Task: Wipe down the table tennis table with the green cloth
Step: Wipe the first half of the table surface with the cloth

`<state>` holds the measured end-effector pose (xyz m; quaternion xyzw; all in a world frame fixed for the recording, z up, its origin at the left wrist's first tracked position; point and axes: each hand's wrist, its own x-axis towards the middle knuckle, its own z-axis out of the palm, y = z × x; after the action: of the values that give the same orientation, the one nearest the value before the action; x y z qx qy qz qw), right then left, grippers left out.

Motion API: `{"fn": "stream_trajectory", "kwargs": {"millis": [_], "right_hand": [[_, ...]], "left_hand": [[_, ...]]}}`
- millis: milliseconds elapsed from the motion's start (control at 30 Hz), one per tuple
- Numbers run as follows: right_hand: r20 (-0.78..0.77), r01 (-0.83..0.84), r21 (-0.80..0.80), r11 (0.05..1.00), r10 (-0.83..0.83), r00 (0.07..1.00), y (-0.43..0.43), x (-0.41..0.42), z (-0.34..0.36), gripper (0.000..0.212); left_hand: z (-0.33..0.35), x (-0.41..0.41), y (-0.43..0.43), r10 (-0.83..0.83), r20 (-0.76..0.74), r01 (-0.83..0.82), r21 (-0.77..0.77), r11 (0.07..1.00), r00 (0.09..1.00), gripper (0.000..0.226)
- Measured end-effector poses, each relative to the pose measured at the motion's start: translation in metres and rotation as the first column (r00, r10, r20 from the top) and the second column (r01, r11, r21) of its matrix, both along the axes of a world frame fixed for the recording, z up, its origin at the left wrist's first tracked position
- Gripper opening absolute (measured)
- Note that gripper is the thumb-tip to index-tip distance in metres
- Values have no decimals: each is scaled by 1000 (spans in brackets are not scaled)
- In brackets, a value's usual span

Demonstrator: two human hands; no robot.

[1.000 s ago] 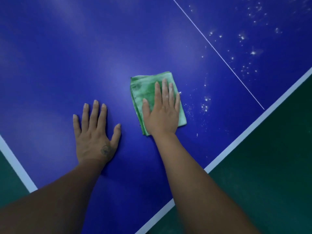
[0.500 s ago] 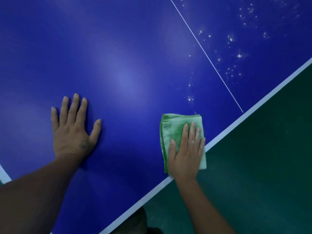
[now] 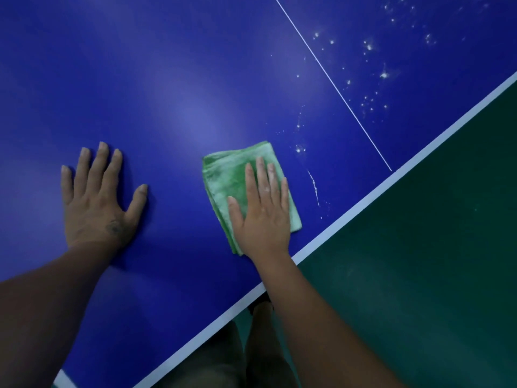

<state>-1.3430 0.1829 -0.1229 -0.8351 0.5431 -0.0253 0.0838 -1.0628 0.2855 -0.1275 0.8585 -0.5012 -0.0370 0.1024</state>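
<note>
we are pressing our flat right hand on the folded green cloth, sliding it back in from the white edge line of the table tennis table; our left hand is bracing flat, holding nothing. white specks are still waiting farther out.

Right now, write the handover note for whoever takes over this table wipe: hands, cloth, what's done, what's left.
Left hand: flat on the table tennis table, fingers spread, holding nothing.
Right hand: flat, fingers straight, pressing the folded green cloth onto the blue top near the white edge line.
Done: the surface left of the cloth shows no specks.
Left: a white streak just right of the cloth, and scattered specks above it and beyond the thin centre line.
</note>
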Motion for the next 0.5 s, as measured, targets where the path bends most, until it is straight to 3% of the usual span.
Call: {"fn": "stream_trajectory", "kwargs": {"millis": [167,233,367,500], "right_hand": [[-84,115,48,992,-110,990,21,-90,9,75],[-119,143,56,988,-135,984,24,-110,11,75],[-176,48,44,998,-40,984,21,-115,11,74],[-180,-83,31,996,88,980,13,-106,7,75]], "left_hand": [[3,-5,-2,14,-4,-14,42,999,1000,79],[2,-20,-11,116,-15,-115,59,992,993,77],[2,-69,-61,336,13,-336,90,937,942,81],[-2,-75,-103,304,47,-308,139,941,951,84]]}}
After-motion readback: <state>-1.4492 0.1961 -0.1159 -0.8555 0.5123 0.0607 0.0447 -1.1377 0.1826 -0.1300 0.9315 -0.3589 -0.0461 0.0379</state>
